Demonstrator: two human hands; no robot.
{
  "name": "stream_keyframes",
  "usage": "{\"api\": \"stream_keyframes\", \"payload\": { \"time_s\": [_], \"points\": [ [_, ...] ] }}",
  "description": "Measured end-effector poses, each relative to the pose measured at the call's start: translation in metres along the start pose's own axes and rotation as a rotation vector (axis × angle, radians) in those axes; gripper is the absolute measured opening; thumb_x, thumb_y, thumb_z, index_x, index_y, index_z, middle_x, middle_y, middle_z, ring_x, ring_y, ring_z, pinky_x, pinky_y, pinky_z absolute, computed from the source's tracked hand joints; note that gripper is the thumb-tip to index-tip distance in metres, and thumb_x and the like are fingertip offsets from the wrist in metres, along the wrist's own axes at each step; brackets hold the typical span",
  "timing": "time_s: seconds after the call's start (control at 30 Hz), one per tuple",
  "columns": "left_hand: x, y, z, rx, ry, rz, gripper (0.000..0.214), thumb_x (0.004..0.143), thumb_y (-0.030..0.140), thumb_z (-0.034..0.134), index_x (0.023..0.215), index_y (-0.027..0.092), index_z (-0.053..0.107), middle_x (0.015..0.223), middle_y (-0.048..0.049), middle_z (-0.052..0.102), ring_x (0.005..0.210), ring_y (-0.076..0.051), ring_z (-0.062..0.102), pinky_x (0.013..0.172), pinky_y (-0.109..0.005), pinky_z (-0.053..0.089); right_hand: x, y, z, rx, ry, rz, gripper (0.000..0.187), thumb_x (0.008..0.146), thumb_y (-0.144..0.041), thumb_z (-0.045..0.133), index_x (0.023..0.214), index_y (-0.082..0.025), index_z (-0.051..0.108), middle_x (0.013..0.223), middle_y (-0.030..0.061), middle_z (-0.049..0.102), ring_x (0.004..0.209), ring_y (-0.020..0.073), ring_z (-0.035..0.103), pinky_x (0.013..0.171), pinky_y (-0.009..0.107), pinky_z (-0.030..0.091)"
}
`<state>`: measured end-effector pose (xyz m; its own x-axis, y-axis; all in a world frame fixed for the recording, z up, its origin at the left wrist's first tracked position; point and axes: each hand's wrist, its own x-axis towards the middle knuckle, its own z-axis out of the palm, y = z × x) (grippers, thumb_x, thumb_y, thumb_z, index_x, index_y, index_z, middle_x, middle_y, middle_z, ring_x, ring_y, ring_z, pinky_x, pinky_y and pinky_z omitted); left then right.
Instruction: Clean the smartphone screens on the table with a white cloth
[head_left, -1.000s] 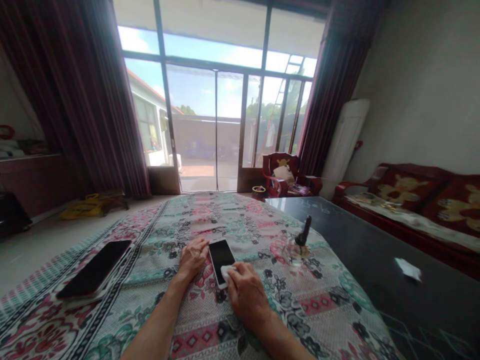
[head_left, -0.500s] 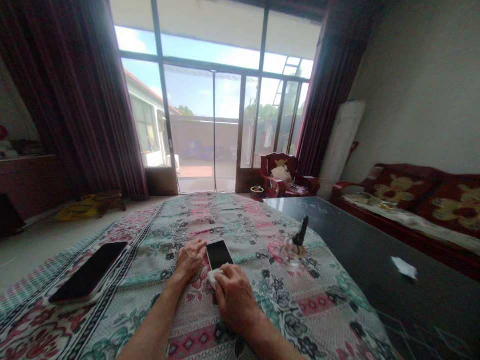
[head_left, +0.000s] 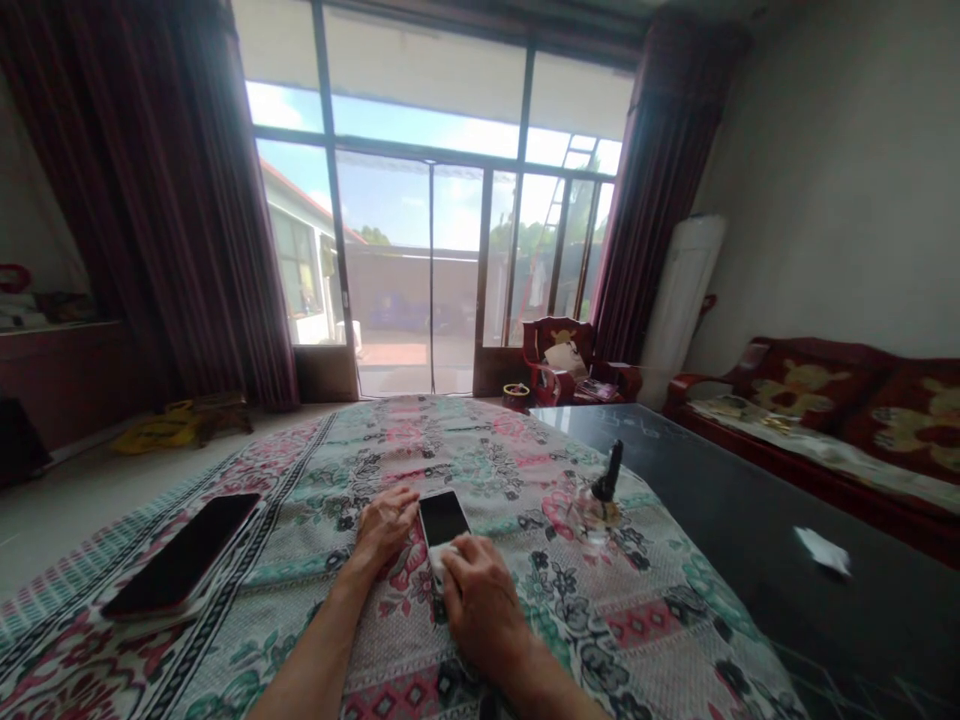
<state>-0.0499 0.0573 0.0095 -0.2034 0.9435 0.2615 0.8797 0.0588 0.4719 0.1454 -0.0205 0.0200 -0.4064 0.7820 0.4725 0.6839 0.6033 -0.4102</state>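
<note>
A white-framed smartphone (head_left: 444, 518) with a dark screen lies flat on the flowered tablecloth (head_left: 465, 465). Against its upper left edge rest the fingertips of my left hand (head_left: 385, 524), stretched out and gripping nothing. My right hand (head_left: 484, 595) is closed on a small white tissue (head_left: 444, 558), pressed to the lower part of the phone. The right fingers hide most of the tissue and the phone's bottom end.
A larger black-screened device (head_left: 187, 555) lies on something pale at left. To the right stands a clear glass vessel (head_left: 596, 520) with a black upright piece. A crumpled white paper (head_left: 823, 551) lies on the dark glossy table (head_left: 735, 510). Beyond are a wooden armchair (head_left: 559, 350) and sofa (head_left: 825, 400).
The right hand with the tissue has shifted slightly right over the phone's lower part. The left hand stays at the phone's edge. The whole view has tilted up a little.
</note>
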Motion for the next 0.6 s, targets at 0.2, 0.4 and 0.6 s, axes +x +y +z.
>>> {"api": "stream_keyframes", "payload": {
  "time_s": [0.2, 0.4, 0.6],
  "points": [
    [0.001, -0.001, 0.002, -0.017, 0.002, 0.005, 0.027, 0.089, 0.027, 0.055, 0.111, 0.026, 0.071, 0.131, -0.0042, 0.062, 0.125, -0.018, 0.054, 0.108, -0.030, 0.036, 0.010, 0.005, 0.002, -0.057, -0.047, -0.047, 0.021, 0.092, -0.019, 0.046, 0.092, -0.023, 0.067, 0.104, 0.0047, 0.062, 0.101, 0.0186, 0.054, 0.091, 0.028, 0.040],
    [0.002, -0.003, 0.003, -0.033, 0.011, 0.000, 0.027, 0.088, 0.029, 0.056, 0.109, 0.026, 0.072, 0.129, -0.0033, 0.063, 0.124, -0.018, 0.054, 0.107, -0.030, 0.037, 0.047, 0.024, 0.005, -0.110, -0.056, 0.097, 0.024, 0.092, -0.018, 0.045, 0.095, -0.021, 0.069, 0.102, 0.0078, 0.063, 0.099, 0.0190, 0.056, 0.088, 0.027, 0.040],
    [0.006, -0.012, 0.006, -0.079, 0.032, 0.040, 0.026, 0.086, 0.030, 0.057, 0.106, 0.027, 0.073, 0.126, -0.0027, 0.065, 0.121, -0.019, 0.056, 0.106, -0.031, 0.039, 0.042, 0.004, 0.016, -0.113, -0.048, 0.094, 0.023, 0.091, -0.019, 0.045, 0.089, -0.020, 0.068, 0.101, 0.0078, 0.063, 0.098, 0.0205, 0.055, 0.086, 0.029, 0.041]
  ]
}}
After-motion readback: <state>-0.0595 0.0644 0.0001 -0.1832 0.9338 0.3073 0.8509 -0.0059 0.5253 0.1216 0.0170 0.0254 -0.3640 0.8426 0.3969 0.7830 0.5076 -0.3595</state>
